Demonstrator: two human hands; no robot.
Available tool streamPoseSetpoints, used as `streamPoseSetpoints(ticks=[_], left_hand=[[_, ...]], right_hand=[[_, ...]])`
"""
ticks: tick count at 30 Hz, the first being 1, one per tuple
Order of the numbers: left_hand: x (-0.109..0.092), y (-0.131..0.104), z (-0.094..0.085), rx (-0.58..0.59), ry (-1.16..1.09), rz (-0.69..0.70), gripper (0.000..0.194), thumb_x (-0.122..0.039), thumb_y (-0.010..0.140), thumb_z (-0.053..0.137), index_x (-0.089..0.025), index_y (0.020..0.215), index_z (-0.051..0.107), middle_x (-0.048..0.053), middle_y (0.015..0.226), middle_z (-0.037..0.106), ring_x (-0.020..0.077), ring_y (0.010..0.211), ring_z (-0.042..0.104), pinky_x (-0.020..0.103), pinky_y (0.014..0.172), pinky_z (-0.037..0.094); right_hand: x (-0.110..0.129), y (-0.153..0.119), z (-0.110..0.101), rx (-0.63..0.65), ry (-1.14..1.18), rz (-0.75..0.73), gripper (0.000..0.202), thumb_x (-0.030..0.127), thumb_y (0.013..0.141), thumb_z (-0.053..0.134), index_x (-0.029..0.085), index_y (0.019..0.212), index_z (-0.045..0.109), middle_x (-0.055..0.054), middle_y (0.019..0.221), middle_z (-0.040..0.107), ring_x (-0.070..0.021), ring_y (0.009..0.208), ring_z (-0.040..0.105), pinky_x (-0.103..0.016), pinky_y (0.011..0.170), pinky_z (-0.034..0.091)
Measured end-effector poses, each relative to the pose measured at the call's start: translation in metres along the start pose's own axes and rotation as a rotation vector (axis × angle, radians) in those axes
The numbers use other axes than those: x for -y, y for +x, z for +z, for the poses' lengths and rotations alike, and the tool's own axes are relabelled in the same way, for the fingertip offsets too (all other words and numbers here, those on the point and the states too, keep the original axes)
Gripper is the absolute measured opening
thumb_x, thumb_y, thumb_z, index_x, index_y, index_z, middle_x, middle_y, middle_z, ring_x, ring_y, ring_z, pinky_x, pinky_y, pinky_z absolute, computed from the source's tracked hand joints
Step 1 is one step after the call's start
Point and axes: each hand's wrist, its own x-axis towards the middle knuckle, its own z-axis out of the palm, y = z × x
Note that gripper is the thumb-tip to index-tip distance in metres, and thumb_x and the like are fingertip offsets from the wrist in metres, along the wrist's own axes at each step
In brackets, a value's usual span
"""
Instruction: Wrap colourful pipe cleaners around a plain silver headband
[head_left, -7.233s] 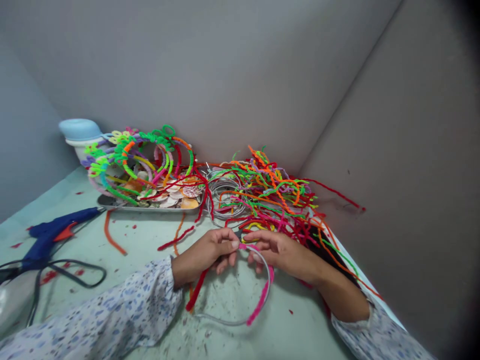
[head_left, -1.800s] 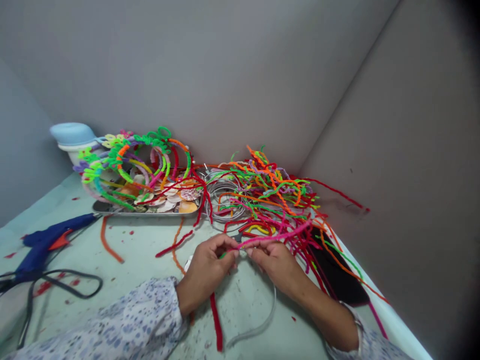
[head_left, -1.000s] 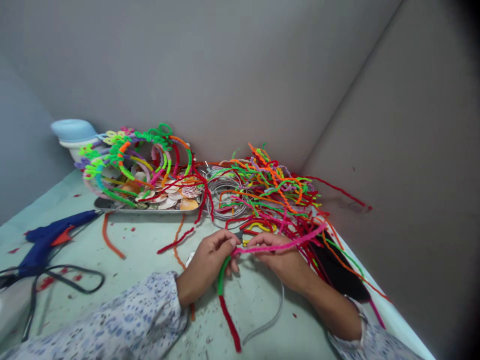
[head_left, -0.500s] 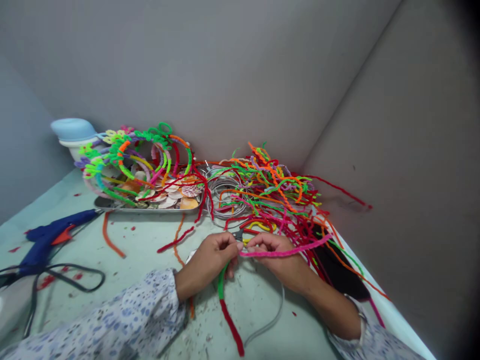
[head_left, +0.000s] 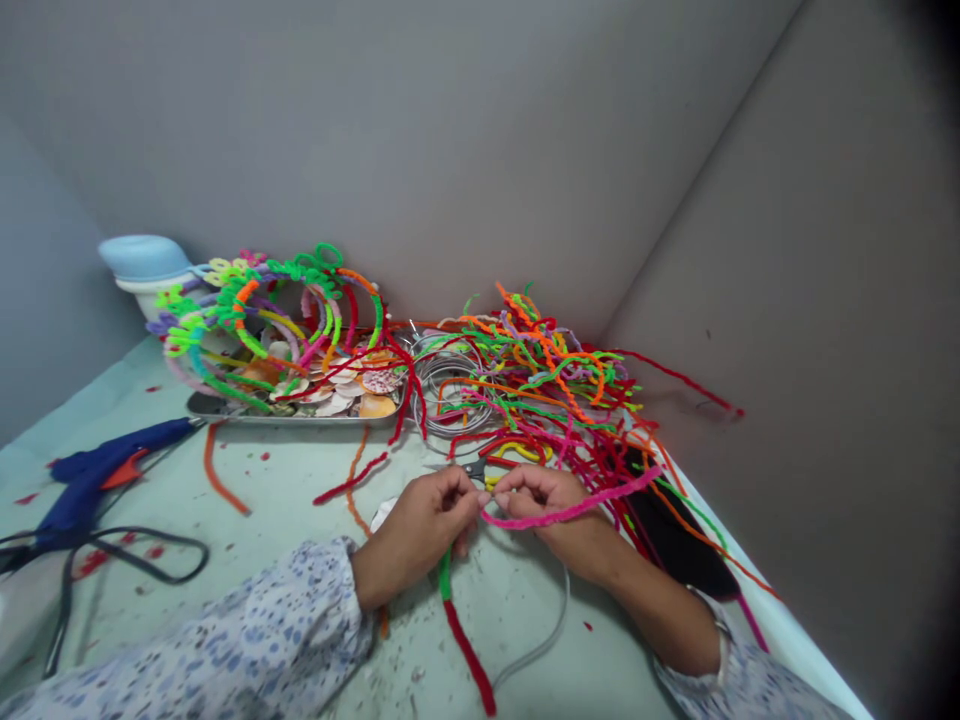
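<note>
My left hand [head_left: 427, 515] is closed in a pinch on a wire wrapped in pipe cleaner. Its green-and-red wrapped stretch [head_left: 466, 640] hangs below that hand. A bright pink pipe cleaner [head_left: 581, 508] starts at my left thumb tip and lies across my right hand, its free end up to the right. My right hand [head_left: 551, 510] pinches close beside the left fingertips, seemingly on the bare grey wire [head_left: 562, 610], which curves down from it to the table. The exact grip is hidden by the fingers. Scissors [head_left: 476, 467] with red and yellow handles lie just beyond both hands.
A metal tray [head_left: 300, 422] holds shells and colourful pipe-cleaner hoops [head_left: 281, 270]. Right of it lie a wire coil [head_left: 454, 395] and a tangled pipe-cleaner pile [head_left: 555, 365]. A blue glue gun [head_left: 90, 490] with its cord is at left, a dark flat object [head_left: 694, 560] at right.
The pink pipe cleaner now sags into a curve near my left thumb. The green-and-red wrapped wire has swung slightly right. Both hands stay close together in about the same place.
</note>
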Motion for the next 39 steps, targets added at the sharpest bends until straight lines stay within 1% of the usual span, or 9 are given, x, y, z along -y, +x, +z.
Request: streamPoseSetpoints(ticks=[4,6,11,15,19,25,29,32,39], left_hand=[[0.0,-0.003,-0.001,-0.053,0.155,0.061,0.023,-0.035,0.085,0.047,-0.018,0.071,0.052,-0.006,0.052,0.046,0.0088,0.046,0.043,0.019,0.045,0.031],[0.0,-0.004,-0.002,-0.067,0.199,0.083,0.024,-0.035,0.085,0.047,-0.017,0.071,0.053,-0.005,0.053,0.047,0.0092,0.047,0.042,0.019,0.046,0.03],[-0.001,-0.003,-0.003,-0.037,0.129,0.071,0.024,-0.037,0.086,0.047,-0.017,0.075,0.054,-0.005,0.056,0.047,0.0097,0.049,0.045,0.02,0.046,0.031],[-0.003,-0.004,-0.003,-0.018,0.106,0.07,0.021,-0.035,0.085,0.049,-0.017,0.077,0.055,-0.005,0.056,0.048,0.01,0.049,0.045,0.02,0.047,0.031],[-0.003,-0.004,-0.003,-0.034,0.138,0.078,0.019,-0.033,0.085,0.049,-0.017,0.076,0.055,-0.005,0.056,0.049,0.01,0.05,0.046,0.02,0.048,0.031],[-0.001,-0.004,-0.003,-0.063,0.186,0.088,0.021,-0.035,0.084,0.049,-0.017,0.076,0.057,-0.004,0.054,0.05,0.0107,0.048,0.045,0.02,0.047,0.029],[-0.006,-0.007,-0.002,-0.073,0.27,0.101,0.02,-0.033,0.085,0.048,-0.018,0.077,0.057,-0.004,0.053,0.052,0.0119,0.049,0.045,0.021,0.049,0.03],[-0.009,-0.008,-0.002,-0.084,0.357,0.137,0.019,-0.03,0.086,0.046,-0.018,0.077,0.057,-0.002,0.056,0.055,0.0132,0.053,0.047,0.022,0.052,0.032],[-0.009,-0.012,-0.002,-0.121,0.562,0.259,0.018,-0.024,0.087,0.043,-0.019,0.077,0.056,0.002,0.07,0.06,0.0162,0.065,0.052,0.025,0.059,0.033]], right_hand=[[0.002,-0.001,0.0,0.014,0.005,0.02,0.011,0.025,0.079,0.055,0.016,0.077,0.061,0.006,0.055,0.039,-0.0075,0.047,0.029,-0.021,0.043,0.021],[0.002,-0.001,0.0,0.017,0.007,0.022,0.01,0.024,0.079,0.054,0.016,0.077,0.061,0.006,0.055,0.038,-0.0075,0.047,0.029,-0.021,0.043,0.021],[0.0,0.0,-0.001,0.009,0.004,0.004,0.012,0.027,0.08,0.056,0.017,0.077,0.061,0.006,0.054,0.037,-0.0078,0.048,0.03,-0.021,0.044,0.022],[0.0,0.0,-0.003,0.001,-0.004,0.003,0.014,0.03,0.08,0.057,0.017,0.078,0.062,0.007,0.053,0.037,-0.0078,0.047,0.03,-0.021,0.043,0.022],[-0.001,0.0,-0.002,0.014,-0.009,0.0,0.015,0.031,0.08,0.057,0.016,0.079,0.061,0.006,0.053,0.037,-0.0075,0.047,0.03,-0.02,0.043,0.021],[-0.001,0.0,-0.001,0.021,0.034,-0.003,0.014,0.028,0.08,0.055,0.016,0.076,0.061,0.005,0.055,0.04,-0.0073,0.047,0.03,-0.02,0.043,0.022],[0.002,0.0,0.0,0.002,0.021,0.022,0.012,0.025,0.079,0.055,0.016,0.074,0.06,0.006,0.054,0.039,-0.0075,0.047,0.03,-0.02,0.043,0.022],[0.002,0.0,0.001,-0.006,-0.003,0.047,0.012,0.027,0.077,0.056,0.016,0.075,0.061,0.007,0.052,0.038,-0.0078,0.046,0.031,-0.02,0.043,0.023],[0.001,-0.002,0.002,0.012,-0.029,-0.001,0.013,0.029,0.08,0.054,0.018,0.078,0.061,0.006,0.055,0.042,-0.0087,0.047,0.034,-0.021,0.045,0.026]])
